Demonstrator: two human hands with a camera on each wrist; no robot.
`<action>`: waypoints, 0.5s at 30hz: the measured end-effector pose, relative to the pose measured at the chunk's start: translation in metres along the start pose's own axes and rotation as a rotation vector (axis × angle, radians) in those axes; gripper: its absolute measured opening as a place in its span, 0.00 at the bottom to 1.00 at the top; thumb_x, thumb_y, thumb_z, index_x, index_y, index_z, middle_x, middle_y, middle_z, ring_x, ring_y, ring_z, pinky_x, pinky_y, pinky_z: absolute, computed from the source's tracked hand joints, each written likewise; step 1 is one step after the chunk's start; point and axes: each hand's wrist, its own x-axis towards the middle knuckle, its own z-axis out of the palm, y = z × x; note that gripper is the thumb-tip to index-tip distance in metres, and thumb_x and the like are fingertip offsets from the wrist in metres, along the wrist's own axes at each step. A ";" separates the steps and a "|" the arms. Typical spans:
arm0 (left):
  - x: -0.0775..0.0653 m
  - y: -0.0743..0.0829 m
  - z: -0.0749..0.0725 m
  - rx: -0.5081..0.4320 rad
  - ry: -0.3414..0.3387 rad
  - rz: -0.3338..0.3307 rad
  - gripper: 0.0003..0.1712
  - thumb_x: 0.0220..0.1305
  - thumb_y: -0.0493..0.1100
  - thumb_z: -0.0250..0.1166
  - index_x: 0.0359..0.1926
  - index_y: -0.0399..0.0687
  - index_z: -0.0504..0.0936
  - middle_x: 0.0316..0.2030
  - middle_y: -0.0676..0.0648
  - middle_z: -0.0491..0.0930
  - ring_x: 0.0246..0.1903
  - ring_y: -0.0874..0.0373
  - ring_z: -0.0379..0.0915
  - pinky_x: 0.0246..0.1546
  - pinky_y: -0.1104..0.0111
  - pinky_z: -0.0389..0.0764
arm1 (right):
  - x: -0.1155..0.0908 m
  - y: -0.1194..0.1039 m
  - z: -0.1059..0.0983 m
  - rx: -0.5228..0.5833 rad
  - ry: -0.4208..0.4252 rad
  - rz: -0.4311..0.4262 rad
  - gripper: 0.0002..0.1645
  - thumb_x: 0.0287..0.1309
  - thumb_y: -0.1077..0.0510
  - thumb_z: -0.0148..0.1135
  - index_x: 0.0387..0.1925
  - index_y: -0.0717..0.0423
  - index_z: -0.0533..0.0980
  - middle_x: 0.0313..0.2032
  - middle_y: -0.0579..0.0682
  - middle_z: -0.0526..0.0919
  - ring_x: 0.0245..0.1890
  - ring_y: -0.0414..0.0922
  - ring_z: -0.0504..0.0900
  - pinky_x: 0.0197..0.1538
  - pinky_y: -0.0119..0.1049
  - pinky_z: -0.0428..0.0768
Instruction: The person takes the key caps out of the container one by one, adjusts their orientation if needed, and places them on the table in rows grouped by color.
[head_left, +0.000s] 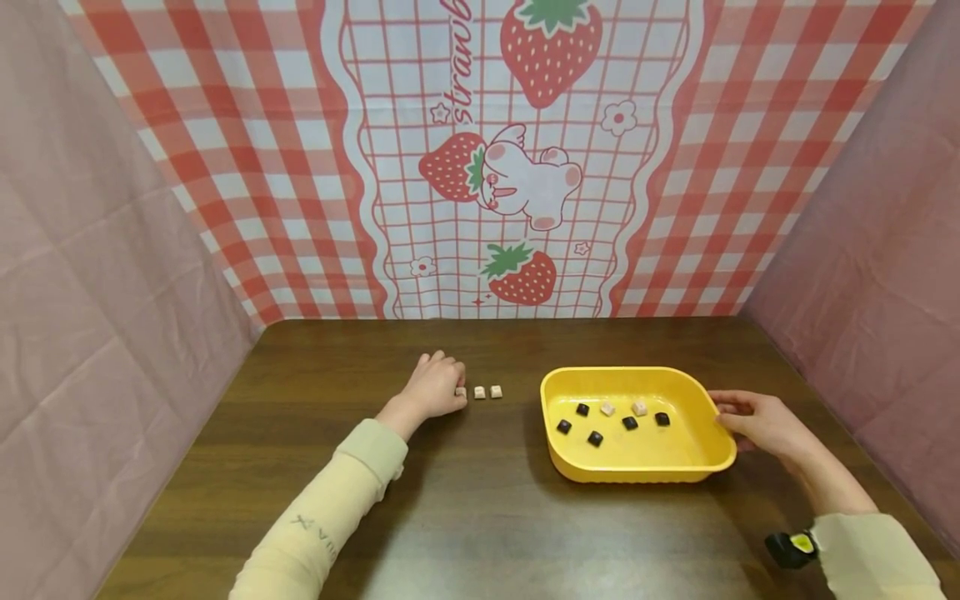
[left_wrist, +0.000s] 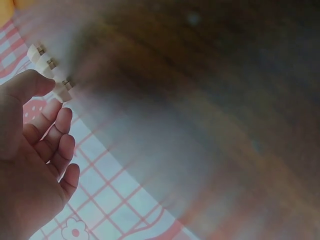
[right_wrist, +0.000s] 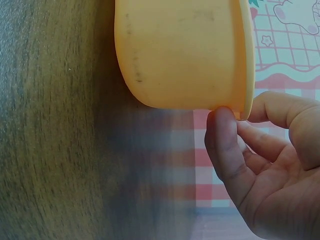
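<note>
My left hand point(head_left: 437, 385) is over the table left of centre, pinching a white keycap point(left_wrist: 62, 91) between thumb and index finger. The other fingers are loosely curled. Just right of it, two more white keycaps point(head_left: 487, 392) sit in a row on the table. My right hand point(head_left: 768, 425) grips the right end of a yellow plastic basin point(head_left: 637, 475) at its rim, with the thumb on one side of the rim and fingers on the other. Inside the basin lie several black keycaps point(head_left: 595, 437) and two white keycaps point(head_left: 639, 408), spread apart.
The dark wooden table point(head_left: 465, 517) carries the basin on its right half. A red checked strawberry cloth point(head_left: 517, 183) hangs behind the table's back edge. Pink cloth point(head_left: 112, 250) hangs at both sides. A black band with a yellow-green patch point(head_left: 791, 548) is at the right wrist.
</note>
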 end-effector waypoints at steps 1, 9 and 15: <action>0.000 0.000 -0.001 0.000 0.003 0.003 0.08 0.48 0.46 0.65 0.27 0.52 0.74 0.27 0.54 0.72 0.33 0.56 0.62 0.39 0.62 0.61 | 0.000 0.000 0.000 -0.002 -0.001 0.001 0.35 0.62 0.59 0.57 0.63 0.77 0.58 0.49 0.71 0.74 0.33 0.41 0.81 0.34 0.40 0.82; 0.007 0.009 -0.018 0.022 0.035 0.035 0.12 0.46 0.50 0.68 0.29 0.53 0.74 0.28 0.55 0.72 0.34 0.56 0.63 0.39 0.63 0.61 | 0.000 -0.001 -0.001 -0.022 -0.006 0.013 0.35 0.62 0.59 0.57 0.63 0.77 0.58 0.50 0.72 0.74 0.34 0.43 0.81 0.35 0.40 0.82; 0.013 0.026 -0.031 0.029 0.061 0.075 0.13 0.46 0.50 0.68 0.30 0.53 0.74 0.28 0.55 0.73 0.33 0.57 0.62 0.38 0.64 0.61 | 0.000 0.000 -0.001 -0.014 -0.006 0.017 0.35 0.62 0.59 0.57 0.63 0.77 0.58 0.50 0.72 0.74 0.34 0.43 0.81 0.35 0.41 0.82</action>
